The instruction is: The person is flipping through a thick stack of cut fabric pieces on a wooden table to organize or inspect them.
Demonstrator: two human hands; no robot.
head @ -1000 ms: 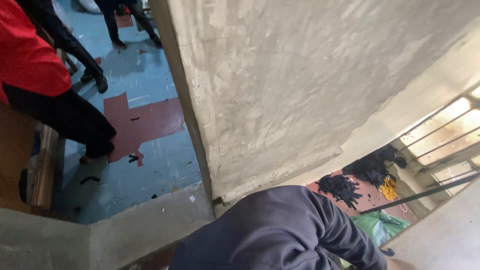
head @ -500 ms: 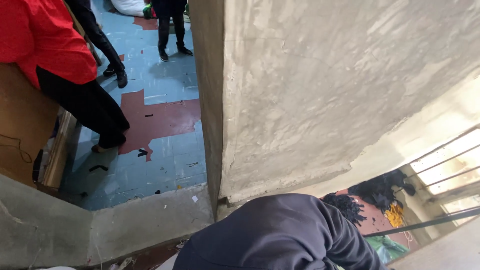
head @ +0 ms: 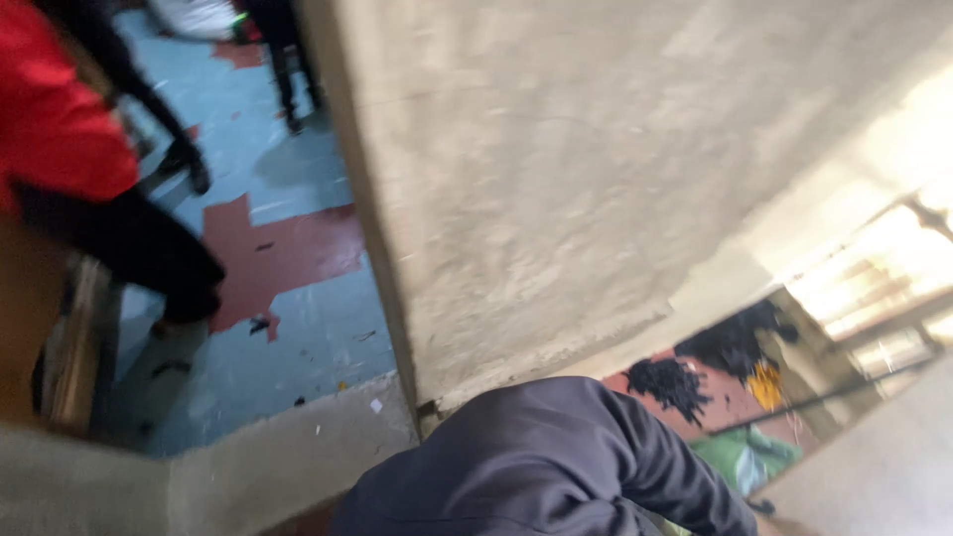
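Item: dark-sleeved arm [head: 556,467] at lower centre, now larger in frame below concrete pillar [head: 596,179]; neither hand visible, grip untellable.

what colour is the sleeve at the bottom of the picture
Dark grey, seen in the head view: sleeve.

A wall [head: 596,179] stands before me; a person [head: 79,169] stands on the floor [head: 288,328] left; my sleeve [head: 536,467] lies below.
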